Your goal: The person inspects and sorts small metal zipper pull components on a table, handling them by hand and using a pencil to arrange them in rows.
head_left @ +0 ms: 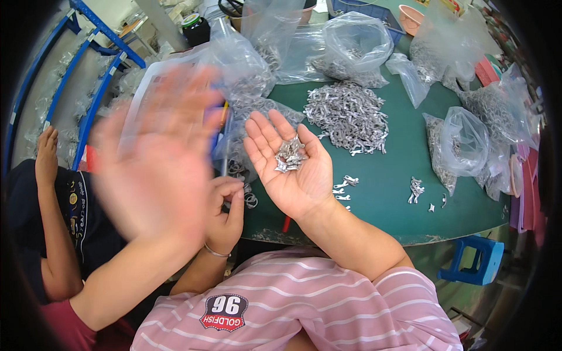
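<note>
Held the right hand (304, 178) palm up above the green table (377, 219), with fingers extended and thumb apart, clamped on nothing, and bore a small heap of silvery metal pieces (291, 154), partly star-shaped, loose in the palm. Held the left hand (222, 213), ringed at the wrist by a bangle (217, 252), near the table's edge with thumb and fingers curled close together; could not tell whether gripping anything there. Saw metal rings (251, 200) just beside those fingers. Noticed a large pile of pieces (346, 116) beyond the right hand, loose pieces (349, 181) near the right wrist, and a small cluster (415, 190) farther right. Spotted a clear bag (358, 44) behind the pile and a blue stool (473, 261) below. Saw a co-worker's hand (153, 181), blurred, at left, beyond a dark red sleeve (69, 327).
</note>
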A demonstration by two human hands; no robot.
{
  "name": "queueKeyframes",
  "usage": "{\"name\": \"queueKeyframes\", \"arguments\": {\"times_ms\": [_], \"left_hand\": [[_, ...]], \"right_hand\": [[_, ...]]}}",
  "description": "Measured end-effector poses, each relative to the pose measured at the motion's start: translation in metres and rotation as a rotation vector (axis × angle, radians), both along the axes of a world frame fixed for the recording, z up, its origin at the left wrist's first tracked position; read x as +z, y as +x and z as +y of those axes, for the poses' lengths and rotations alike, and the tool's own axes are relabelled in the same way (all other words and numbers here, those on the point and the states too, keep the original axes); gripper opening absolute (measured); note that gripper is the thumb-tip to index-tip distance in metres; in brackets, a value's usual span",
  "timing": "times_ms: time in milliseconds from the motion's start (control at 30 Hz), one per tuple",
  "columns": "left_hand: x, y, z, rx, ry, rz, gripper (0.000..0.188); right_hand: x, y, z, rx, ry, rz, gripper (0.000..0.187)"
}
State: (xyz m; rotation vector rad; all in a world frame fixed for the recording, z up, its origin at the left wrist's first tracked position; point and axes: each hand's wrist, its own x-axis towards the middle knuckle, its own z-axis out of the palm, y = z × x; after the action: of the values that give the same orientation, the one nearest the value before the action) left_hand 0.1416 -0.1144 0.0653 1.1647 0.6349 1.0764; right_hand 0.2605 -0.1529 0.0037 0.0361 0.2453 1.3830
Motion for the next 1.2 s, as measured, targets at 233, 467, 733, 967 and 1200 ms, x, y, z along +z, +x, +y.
{"name": "queueKeyframes", "arguments": {"times_ms": [233,467,733,967,1200], "left_hand": [[-0.117,-0.032,-0.036,0.050,0.751,0.550,0.011],[-0.118,-0.010,-0.041,-0.176,0.126,0.217,0.013],[-0.095,0.053,-0.019,-0.573,-0.855,-0.634,0.042],[-0.103,0.071,-0.011,-0.440,-1.181,-0.628,0.028],[-0.090,0.088,-0.006,-0.432,-1.162,-0.488,0.029]], "right_hand": [[-0.016,0.020,-0.004,0.000,0.232,0.042,0.044],[-0.019,0.037,-0.014,-0.002,0.288,0.067,0.046],[-0.022,0.032,-0.024,-0.351,-0.246,-1.624,0.016],[-0.014,0.144,-0.020,-1.001,-0.350,-2.360,0.021],[-0.039,0.323,0.030,-0.794,-1.074,-2.865,0.042]]}}
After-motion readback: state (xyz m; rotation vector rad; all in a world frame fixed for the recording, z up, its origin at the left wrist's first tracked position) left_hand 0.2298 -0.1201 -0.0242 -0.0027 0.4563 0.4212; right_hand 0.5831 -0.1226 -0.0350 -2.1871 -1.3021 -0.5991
